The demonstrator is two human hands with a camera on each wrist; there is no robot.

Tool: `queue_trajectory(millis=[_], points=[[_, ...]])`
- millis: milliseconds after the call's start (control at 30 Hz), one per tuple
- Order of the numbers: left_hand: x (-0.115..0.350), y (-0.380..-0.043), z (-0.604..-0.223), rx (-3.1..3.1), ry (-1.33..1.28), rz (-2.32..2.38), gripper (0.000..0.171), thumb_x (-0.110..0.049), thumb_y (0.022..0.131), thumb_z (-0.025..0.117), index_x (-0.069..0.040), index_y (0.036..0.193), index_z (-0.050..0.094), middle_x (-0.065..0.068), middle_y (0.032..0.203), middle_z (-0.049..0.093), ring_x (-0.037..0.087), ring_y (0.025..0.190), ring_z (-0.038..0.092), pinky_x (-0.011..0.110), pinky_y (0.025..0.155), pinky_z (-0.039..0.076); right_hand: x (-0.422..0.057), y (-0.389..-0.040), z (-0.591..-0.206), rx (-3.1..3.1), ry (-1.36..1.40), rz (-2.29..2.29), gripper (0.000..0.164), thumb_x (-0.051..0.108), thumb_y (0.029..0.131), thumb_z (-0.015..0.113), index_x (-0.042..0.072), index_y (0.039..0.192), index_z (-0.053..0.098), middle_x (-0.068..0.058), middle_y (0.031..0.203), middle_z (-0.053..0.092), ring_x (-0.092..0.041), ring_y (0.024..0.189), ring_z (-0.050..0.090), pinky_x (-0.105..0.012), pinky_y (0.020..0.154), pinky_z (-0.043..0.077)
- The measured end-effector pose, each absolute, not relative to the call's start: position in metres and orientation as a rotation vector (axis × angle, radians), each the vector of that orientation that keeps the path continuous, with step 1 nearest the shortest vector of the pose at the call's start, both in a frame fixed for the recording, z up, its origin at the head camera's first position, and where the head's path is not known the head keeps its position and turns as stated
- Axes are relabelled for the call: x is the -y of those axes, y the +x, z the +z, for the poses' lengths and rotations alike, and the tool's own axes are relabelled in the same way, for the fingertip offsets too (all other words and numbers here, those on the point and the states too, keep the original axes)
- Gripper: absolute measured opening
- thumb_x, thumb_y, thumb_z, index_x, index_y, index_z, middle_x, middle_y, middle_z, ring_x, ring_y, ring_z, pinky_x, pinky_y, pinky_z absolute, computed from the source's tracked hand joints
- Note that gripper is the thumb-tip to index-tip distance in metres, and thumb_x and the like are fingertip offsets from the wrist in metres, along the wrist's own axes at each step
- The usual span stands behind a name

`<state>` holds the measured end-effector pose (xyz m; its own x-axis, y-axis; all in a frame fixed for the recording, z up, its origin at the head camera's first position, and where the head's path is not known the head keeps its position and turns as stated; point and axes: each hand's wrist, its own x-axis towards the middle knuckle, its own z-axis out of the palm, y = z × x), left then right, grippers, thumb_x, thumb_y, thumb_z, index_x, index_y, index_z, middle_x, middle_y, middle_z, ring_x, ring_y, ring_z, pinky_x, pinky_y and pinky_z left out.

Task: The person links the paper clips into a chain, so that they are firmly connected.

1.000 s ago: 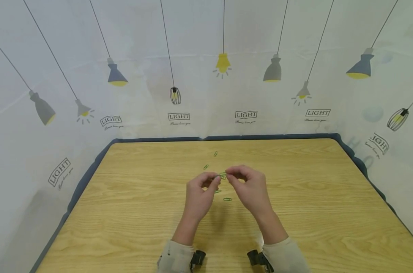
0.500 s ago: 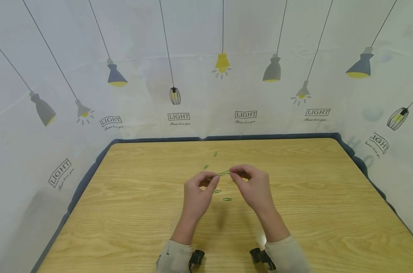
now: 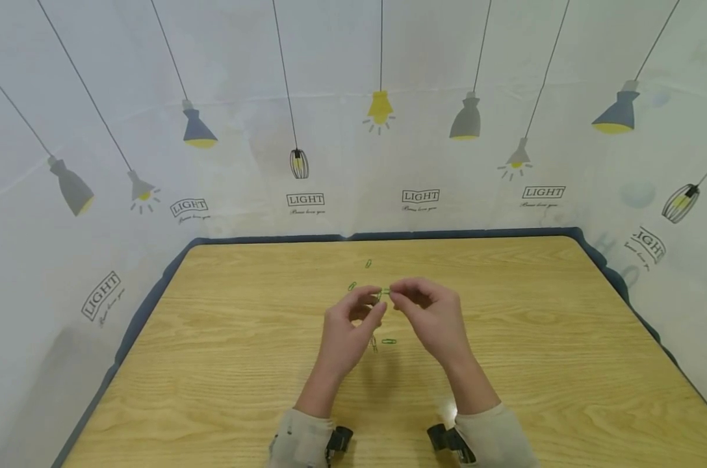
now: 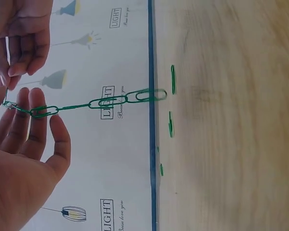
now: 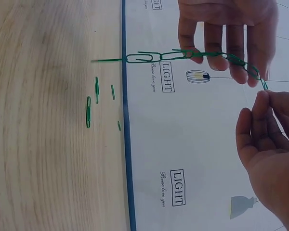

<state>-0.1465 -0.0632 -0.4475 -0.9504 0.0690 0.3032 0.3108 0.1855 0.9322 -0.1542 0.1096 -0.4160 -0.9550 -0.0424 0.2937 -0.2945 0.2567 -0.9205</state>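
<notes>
A chain of linked green paper clips (image 4: 51, 113) hangs from between my hands, its tail down over the table in the head view. My right hand (image 3: 438, 318) pinches the top clip between thumb and fingertips. Just left of it, my left hand (image 3: 347, 331) has its fingers spread and gently bent, with the chain running across the fingers; the thumb stands apart from them. In the right wrist view the chain's lower clips (image 5: 143, 58) dangle below the left fingers. Several loose green paper clips (image 3: 389, 341) lie on the table beneath and beyond the hands.
The wood-grain table (image 3: 213, 364) has a dark blue border (image 3: 260, 241) along its far edge. Behind stands a pale sheet (image 3: 342, 65) printed with hanging lamps. A black wrist camera (image 3: 339, 439) sits at each cuff.
The left thumb and fingers have parted from their pinch on the chain, and that hand has moved up and right. The chain's tail has come into view below it. The right hand keeps its pinch.
</notes>
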Motion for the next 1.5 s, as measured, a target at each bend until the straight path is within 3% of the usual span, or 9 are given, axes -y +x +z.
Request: queue_trajectory(millis=[200,433,567,833,1033,1267,1500], points=[[0.063,-0.146,-0.444,2.227,-0.358,-1.802,0.018,-0.024,0.108,0.066,-0.012,0.115,0.077,0.012,0.102,0.079,0.014,0.077,0.069,0.029,0.071,0.063,-0.109,-0.154,-0.416,2.344,0.351,1.762,0.012,0.012,0.099,0.076,0.007,0.110,0.080,-0.011,0.105,0.079,-0.011,0.090,0.074,-0.023,0.086,0.061],[0.066,-0.146,-0.447,2.206,-0.329,-1.792,0.019,-0.023,0.107,0.066,-0.008,0.111,0.077,0.014,0.098,0.078,0.039,0.079,0.071,0.021,0.071,0.058,-0.117,-0.165,-0.418,2.468,0.465,1.657,0.016,0.014,0.102,0.073,0.007,0.116,0.078,-0.011,0.110,0.079,-0.022,0.101,0.076,-0.023,0.088,0.059],[0.067,-0.146,-0.447,2.205,-0.328,-1.802,0.022,-0.024,0.108,0.066,-0.005,0.112,0.077,0.010,0.097,0.077,0.044,0.081,0.070,0.022,0.072,0.059,-0.123,-0.174,-0.419,2.547,0.456,1.644,0.017,0.012,0.104,0.070,0.007,0.119,0.077,-0.013,0.112,0.078,-0.024,0.101,0.075,-0.028,0.086,0.061],[0.068,-0.146,-0.447,2.207,-0.330,-1.790,0.025,-0.026,0.108,0.066,-0.004,0.112,0.077,0.009,0.097,0.077,0.031,0.078,0.071,0.023,0.071,0.059,-0.122,-0.201,-0.434,2.829,0.479,1.459,0.018,0.016,0.105,0.068,0.009,0.120,0.076,-0.010,0.114,0.077,-0.021,0.100,0.071,-0.042,0.088,0.061],[0.069,-0.146,-0.449,2.207,-0.317,-1.819,0.025,-0.025,0.108,0.065,-0.003,0.112,0.076,0.010,0.099,0.077,0.033,0.081,0.072,0.022,0.072,0.059,-0.120,-0.224,-0.445,3.027,0.612,1.325,0.018,0.019,0.103,0.072,0.010,0.118,0.077,-0.006,0.108,0.075,-0.020,0.096,0.068,-0.036,0.082,0.059],[0.070,-0.147,-0.450,2.204,-0.288,-1.831,0.025,-0.026,0.107,0.066,-0.004,0.114,0.076,0.015,0.105,0.079,0.014,0.079,0.070,0.022,0.070,0.057,-0.124,-0.238,-0.448,3.141,0.854,1.334,0.016,0.022,0.101,0.076,0.015,0.115,0.078,-0.002,0.105,0.075,-0.019,0.096,0.067,-0.035,0.086,0.058],[0.071,-0.147,-0.451,2.214,-0.273,-1.835,0.021,-0.024,0.108,0.066,-0.007,0.114,0.076,0.017,0.104,0.078,0.021,0.082,0.073,0.021,0.071,0.058,-0.131,-0.245,-0.455,3.234,0.996,1.321,0.016,0.020,0.101,0.075,0.012,0.115,0.077,-0.001,0.100,0.074,-0.018,0.091,0.062,-0.032,0.082,0.055]])
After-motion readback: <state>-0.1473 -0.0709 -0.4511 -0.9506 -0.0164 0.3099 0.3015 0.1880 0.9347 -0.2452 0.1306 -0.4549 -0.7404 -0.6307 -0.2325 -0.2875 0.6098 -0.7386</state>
